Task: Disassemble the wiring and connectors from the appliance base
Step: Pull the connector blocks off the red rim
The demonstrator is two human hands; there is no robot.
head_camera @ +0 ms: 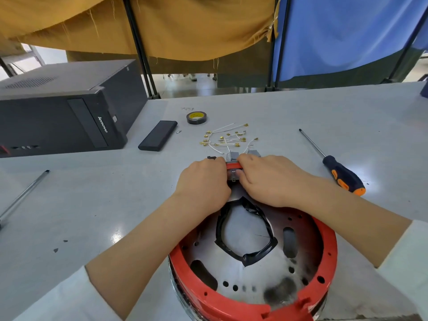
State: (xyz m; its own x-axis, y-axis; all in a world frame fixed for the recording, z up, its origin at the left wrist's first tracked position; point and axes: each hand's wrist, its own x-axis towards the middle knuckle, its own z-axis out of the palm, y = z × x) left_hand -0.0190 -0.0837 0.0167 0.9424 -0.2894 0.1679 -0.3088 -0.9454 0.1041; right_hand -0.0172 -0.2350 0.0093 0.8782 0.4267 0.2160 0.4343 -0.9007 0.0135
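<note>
While base (pixel 252 262) lies flat, both hands (pixel 203 179) (pixel 264 179) pinch far-rim connector (pixel 233 173).

Round appliance base (pixel 254 262), red-rimmed, perforated metal plate with a black-taped central opening, lying flat. Beyond its far rim: loose white wires (pixel 228 138) with brass terminals; grey connectors (pixel 233 155).

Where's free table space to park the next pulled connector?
Free: the table right of the screwdriver, and the stretch between the metal rod and the left hand. Crowded: beyond both hands (right hand), where loose wires, tape roll and black case lie.
</note>
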